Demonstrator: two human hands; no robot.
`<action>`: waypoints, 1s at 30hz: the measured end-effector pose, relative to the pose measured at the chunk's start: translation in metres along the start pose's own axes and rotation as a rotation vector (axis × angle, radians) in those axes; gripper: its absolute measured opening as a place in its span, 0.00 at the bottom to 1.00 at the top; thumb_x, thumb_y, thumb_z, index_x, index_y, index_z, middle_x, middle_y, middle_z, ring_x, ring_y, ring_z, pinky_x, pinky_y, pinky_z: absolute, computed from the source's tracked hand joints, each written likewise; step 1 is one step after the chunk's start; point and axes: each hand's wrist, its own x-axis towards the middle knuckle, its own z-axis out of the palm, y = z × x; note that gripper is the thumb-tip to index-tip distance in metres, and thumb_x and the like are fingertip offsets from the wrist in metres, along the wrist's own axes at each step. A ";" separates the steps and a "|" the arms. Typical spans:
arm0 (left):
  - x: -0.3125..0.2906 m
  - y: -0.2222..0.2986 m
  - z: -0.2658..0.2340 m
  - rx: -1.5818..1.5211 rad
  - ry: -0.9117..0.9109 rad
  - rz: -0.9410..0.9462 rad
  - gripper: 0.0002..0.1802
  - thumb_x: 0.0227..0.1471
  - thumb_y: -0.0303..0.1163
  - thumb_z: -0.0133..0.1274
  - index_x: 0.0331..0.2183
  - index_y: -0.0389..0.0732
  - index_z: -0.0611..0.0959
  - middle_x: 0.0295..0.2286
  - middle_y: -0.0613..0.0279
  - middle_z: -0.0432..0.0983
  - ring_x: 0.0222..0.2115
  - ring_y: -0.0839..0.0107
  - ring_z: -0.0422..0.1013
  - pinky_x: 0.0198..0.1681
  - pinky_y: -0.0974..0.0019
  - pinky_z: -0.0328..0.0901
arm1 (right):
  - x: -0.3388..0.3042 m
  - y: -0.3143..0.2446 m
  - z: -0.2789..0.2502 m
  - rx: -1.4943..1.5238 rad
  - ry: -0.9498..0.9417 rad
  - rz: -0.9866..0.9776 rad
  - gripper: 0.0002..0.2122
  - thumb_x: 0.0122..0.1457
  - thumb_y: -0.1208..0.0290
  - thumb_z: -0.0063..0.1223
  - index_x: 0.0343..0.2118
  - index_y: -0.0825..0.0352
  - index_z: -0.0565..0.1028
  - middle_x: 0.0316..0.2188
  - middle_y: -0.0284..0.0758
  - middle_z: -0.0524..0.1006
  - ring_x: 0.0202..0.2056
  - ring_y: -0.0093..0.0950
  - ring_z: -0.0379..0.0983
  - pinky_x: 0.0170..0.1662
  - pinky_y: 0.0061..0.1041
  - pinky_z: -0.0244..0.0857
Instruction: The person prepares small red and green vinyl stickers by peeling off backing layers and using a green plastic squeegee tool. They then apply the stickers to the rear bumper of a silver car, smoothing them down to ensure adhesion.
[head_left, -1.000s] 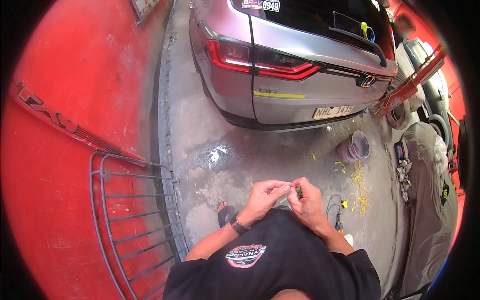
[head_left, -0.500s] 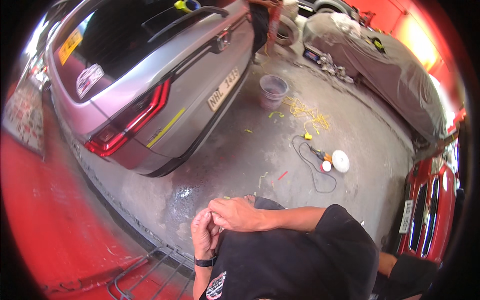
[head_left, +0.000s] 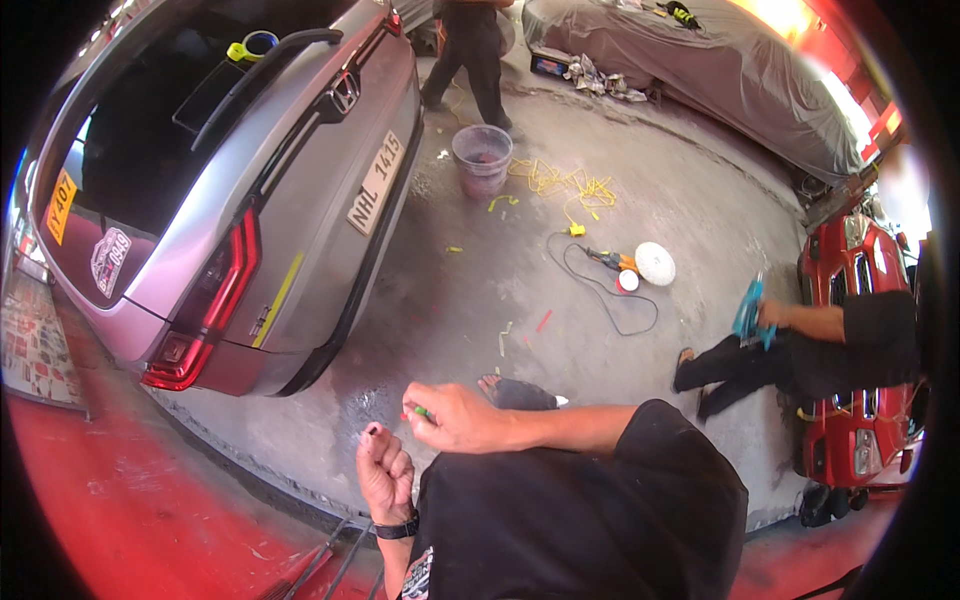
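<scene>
My left hand [head_left: 386,478], with a dark band at its wrist, is curled closed, thumb uppermost. A small dark bit shows at the thumb tip; I cannot make out what it is. Just right of it, my right hand [head_left: 460,418] is closed around a small green stick-like thing [head_left: 424,412], mostly hidden by the fingers. The two hands are apart. Beyond them on the left stands a silver car [head_left: 310,240], its rear toward me. A yellow-green tape strip [head_left: 279,300] runs beside its tail light, and a tape roll [head_left: 259,43] is at the rear window.
A clear bucket [head_left: 482,175], a yellow cord [head_left: 560,185] and a polisher-like tool with a white pad [head_left: 655,263] are on the floor. At right, a person [head_left: 800,340] holds a teal power tool [head_left: 750,315] near a red car [head_left: 865,260]. Another person [head_left: 470,60] stands behind the bucket.
My hands have come apart from each other, and the green thing now shows in my right hand. The view has shifted; the person with the teal tool is now in sight.
</scene>
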 end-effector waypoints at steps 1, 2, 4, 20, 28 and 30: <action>0.000 0.002 -0.001 -0.009 0.005 0.010 0.10 0.61 0.33 0.55 0.40 0.36 0.79 0.20 0.77 0.60 0.16 0.86 0.50 0.14 0.78 0.47 | 0.002 0.002 -0.006 0.034 0.013 0.024 0.07 0.60 0.71 0.50 0.35 0.69 0.70 0.22 0.41 0.75 0.25 0.38 0.74 0.28 0.36 0.67; 0.002 0.003 -0.002 -0.042 -0.026 0.010 0.11 0.61 0.33 0.55 0.39 0.35 0.79 0.20 0.78 0.60 0.16 0.86 0.50 0.14 0.78 0.47 | 0.002 0.004 -0.010 0.068 0.026 0.048 0.06 0.61 0.71 0.50 0.35 0.69 0.71 0.20 0.38 0.74 0.23 0.30 0.75 0.27 0.32 0.66; 0.004 0.004 0.004 -0.035 -0.040 0.018 0.11 0.61 0.33 0.54 0.39 0.35 0.79 0.19 0.78 0.59 0.17 0.86 0.50 0.14 0.78 0.46 | 0.000 0.024 -0.019 0.029 0.121 0.147 0.07 0.63 0.70 0.50 0.35 0.69 0.71 0.19 0.34 0.73 0.20 0.25 0.71 0.24 0.29 0.63; 0.018 0.004 0.001 0.041 0.002 -0.022 0.10 0.61 0.31 0.55 0.41 0.35 0.79 0.18 0.80 0.57 0.15 0.87 0.49 0.16 0.78 0.45 | -0.079 0.167 -0.040 0.789 0.434 0.977 0.10 0.69 0.64 0.40 0.38 0.66 0.67 0.22 0.36 0.67 0.19 0.31 0.69 0.15 0.29 0.61; 0.010 0.007 0.003 -0.004 -0.037 0.015 0.11 0.62 0.32 0.53 0.41 0.33 0.79 0.19 0.79 0.55 0.16 0.87 0.49 0.17 0.78 0.47 | -0.082 0.166 -0.028 0.758 0.212 1.004 0.24 0.71 0.48 0.36 0.36 0.69 0.71 0.15 0.29 0.62 0.14 0.25 0.61 0.21 0.26 0.61; 0.008 0.007 -0.004 -0.041 -0.057 0.029 0.11 0.63 0.31 0.53 0.42 0.33 0.79 0.19 0.79 0.56 0.16 0.87 0.49 0.17 0.79 0.46 | -0.083 0.170 -0.029 0.776 0.175 1.015 0.24 0.71 0.47 0.36 0.34 0.68 0.70 0.15 0.29 0.62 0.14 0.23 0.59 0.21 0.25 0.59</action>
